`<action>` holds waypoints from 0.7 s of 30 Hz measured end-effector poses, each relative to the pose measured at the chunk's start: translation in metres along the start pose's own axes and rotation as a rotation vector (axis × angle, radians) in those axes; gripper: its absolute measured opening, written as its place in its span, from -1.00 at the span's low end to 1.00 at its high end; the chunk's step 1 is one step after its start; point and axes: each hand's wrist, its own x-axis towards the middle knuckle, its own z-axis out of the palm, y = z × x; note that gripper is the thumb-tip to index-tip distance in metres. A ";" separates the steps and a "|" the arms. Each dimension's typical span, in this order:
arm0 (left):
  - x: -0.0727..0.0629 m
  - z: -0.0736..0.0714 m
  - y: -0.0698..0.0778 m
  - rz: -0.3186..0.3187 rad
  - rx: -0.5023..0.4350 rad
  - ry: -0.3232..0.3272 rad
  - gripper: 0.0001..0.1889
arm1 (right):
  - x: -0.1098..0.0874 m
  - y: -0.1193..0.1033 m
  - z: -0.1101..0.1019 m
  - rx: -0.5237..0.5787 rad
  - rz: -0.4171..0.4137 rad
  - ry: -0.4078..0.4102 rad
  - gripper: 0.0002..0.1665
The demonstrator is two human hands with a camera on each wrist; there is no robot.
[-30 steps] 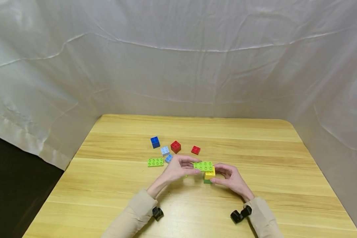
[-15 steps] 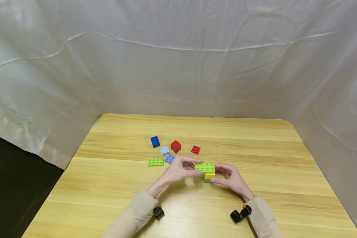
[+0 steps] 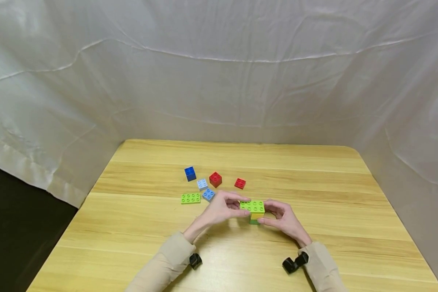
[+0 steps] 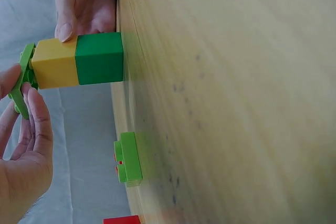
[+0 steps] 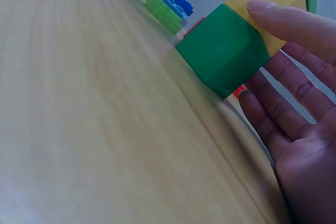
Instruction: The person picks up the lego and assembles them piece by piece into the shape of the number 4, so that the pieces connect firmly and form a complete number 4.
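My left hand (image 3: 220, 209) pinches a lime-green flat eight-stud brick (image 3: 254, 206) between thumb and fingers. The lime-green brick lies over the yellow brick (image 4: 55, 62), right at its studs and slightly tilted in the left wrist view. Beneath the yellow brick a dark green brick (image 4: 100, 59) stands on the table, the two stacked flush. From the right side, my right hand (image 3: 282, 219) holds the yellow brick, its thumb (image 5: 273, 17) on one face and the fingers behind. In the head view the lime-green brick hides the top of the yellow one.
Loose bricks lie behind and left of the hands: dark blue (image 3: 190, 174), pale blue (image 3: 202, 184), mid-blue (image 3: 209, 195), a tall red (image 3: 215, 179), a flat red (image 3: 240, 183) and a lime-green flat one (image 3: 191, 198). A pale curtain (image 3: 241, 93) surrounds the wooden table (image 3: 314, 170).
My left hand has moved slightly to the right and lower, bringing the lime-green brick over the yellow one. The right hand has stayed in place.
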 end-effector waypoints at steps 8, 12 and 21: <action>0.001 -0.001 0.002 0.011 0.054 0.001 -0.60 | 0.000 -0.001 0.001 -0.001 0.025 0.008 -0.53; 0.002 -0.001 0.003 -0.002 0.083 0.002 -0.60 | 0.000 0.000 0.001 0.000 0.007 0.003 -0.53; 0.002 -0.002 0.005 -0.018 0.108 -0.010 -0.59 | 0.000 0.002 0.000 0.007 -0.016 -0.001 -0.52</action>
